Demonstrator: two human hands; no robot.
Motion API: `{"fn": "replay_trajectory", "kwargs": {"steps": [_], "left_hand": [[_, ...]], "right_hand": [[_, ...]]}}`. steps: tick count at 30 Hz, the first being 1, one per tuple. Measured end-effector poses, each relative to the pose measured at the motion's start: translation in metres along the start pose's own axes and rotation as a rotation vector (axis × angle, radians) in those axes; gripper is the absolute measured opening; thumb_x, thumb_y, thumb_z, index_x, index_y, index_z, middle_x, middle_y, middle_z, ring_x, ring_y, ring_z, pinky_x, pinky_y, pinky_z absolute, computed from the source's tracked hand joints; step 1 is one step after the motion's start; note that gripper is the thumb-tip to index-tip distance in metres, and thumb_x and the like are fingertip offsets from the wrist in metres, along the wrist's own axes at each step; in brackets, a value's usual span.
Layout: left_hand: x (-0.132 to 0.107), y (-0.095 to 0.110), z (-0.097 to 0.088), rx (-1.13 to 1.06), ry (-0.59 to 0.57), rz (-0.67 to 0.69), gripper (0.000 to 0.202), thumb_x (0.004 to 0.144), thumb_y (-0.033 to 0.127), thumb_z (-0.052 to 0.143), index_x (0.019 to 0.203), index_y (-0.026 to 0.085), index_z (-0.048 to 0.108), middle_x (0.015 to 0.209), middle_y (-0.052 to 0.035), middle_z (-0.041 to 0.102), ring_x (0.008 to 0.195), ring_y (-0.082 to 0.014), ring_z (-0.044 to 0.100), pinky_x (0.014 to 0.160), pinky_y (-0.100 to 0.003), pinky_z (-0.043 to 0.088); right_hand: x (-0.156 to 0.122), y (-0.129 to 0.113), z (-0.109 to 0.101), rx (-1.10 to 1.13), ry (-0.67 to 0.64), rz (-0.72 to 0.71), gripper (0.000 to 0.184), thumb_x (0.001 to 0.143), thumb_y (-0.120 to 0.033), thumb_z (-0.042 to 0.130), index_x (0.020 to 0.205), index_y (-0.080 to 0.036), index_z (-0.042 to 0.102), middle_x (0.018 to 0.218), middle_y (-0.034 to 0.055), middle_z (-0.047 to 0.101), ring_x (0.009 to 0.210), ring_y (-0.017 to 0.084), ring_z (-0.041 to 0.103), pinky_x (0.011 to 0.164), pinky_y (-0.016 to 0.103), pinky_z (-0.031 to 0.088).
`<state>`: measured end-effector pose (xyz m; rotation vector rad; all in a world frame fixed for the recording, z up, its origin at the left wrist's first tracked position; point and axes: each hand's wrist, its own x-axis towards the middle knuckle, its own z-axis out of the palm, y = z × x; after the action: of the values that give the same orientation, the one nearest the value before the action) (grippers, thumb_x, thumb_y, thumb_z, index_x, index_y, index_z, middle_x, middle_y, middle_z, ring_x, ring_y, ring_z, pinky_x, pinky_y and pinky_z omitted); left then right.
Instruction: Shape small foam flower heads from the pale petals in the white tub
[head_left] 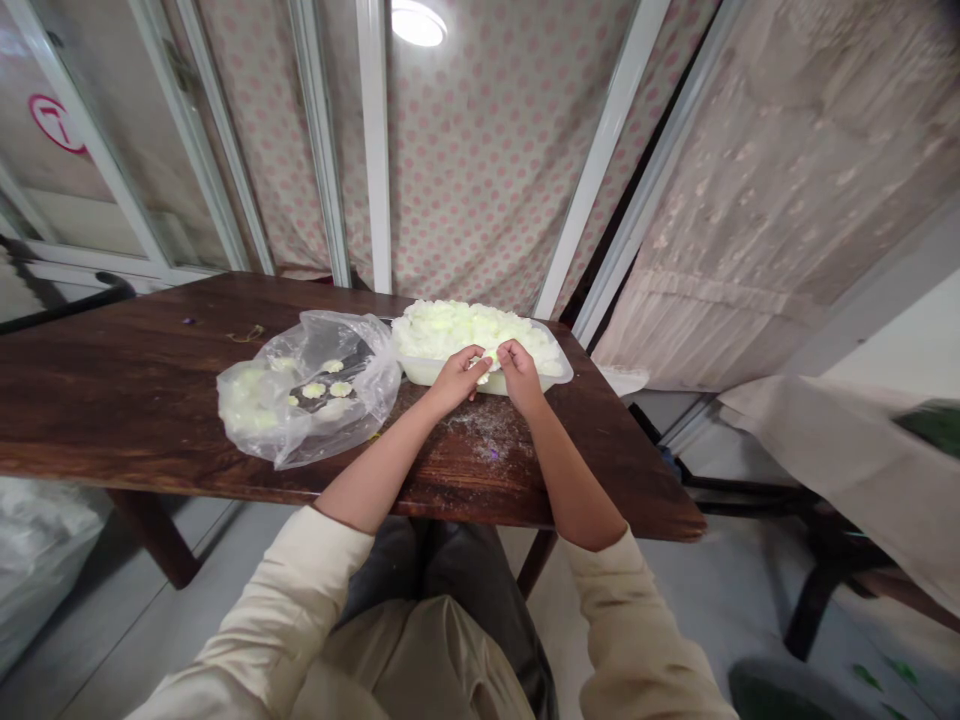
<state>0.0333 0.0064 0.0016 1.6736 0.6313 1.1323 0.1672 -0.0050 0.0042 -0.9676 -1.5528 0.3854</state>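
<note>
Pale green flower pieces (457, 330) fill a white tub (427, 372) on the wooden tabletop (135, 385). Left hand (456, 378) and right hand (519, 375) together pinch one small piece (484, 366) just above the tub's near rim, and a clear plastic bag (360, 350) holding more pieces lies just beside it.

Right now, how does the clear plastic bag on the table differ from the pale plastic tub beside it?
The clear plastic bag is soft and crumpled, while the pale plastic tub keeps a firm, rectangular shape. The bag holds a thin scatter of pale greenish pieces with gaps between them; the tub is heaped full of similar pieces. The bag lies left of the tub. Both rest on the dark wooden table.
</note>
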Motion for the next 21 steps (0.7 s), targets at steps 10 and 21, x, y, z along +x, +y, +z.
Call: {"fn": "replay_trajectory", "kwargs": {"steps": [10, 21], "left_hand": [[0.0012, -0.0013, -0.0001, -0.062, -0.012, 0.010, 0.032, 0.077, 0.047, 0.051, 0.072, 0.018, 0.039, 0.044, 0.0101, 0.033, 0.031, -0.0035, 0.033, 0.033, -0.016, 0.026], [0.0032, -0.0055, -0.0008, -0.041, 0.017, 0.006, 0.030, 0.079, 0.047, 0.049, 0.075, 0.018, 0.044, 0.047, 0.0085, 0.032, 0.032, -0.0033, 0.033, 0.033, -0.016, 0.029]], "right_hand": [[-0.0012, -0.0005, -0.0015, -0.109, 0.075, -0.036, 0.029, 0.080, -0.045, 0.045, 0.067, -0.019, 0.046, 0.062, -0.0026, 0.044, 0.062, 0.011, 0.041, 0.062, 0.025, 0.035], [-0.0016, -0.0001, -0.0038, -0.158, 0.190, -0.039, 0.030, 0.085, -0.043, 0.036, 0.067, -0.020, 0.040, 0.061, -0.0034, 0.037, 0.059, 0.011, 0.037, 0.059, 0.024, 0.033]]}}
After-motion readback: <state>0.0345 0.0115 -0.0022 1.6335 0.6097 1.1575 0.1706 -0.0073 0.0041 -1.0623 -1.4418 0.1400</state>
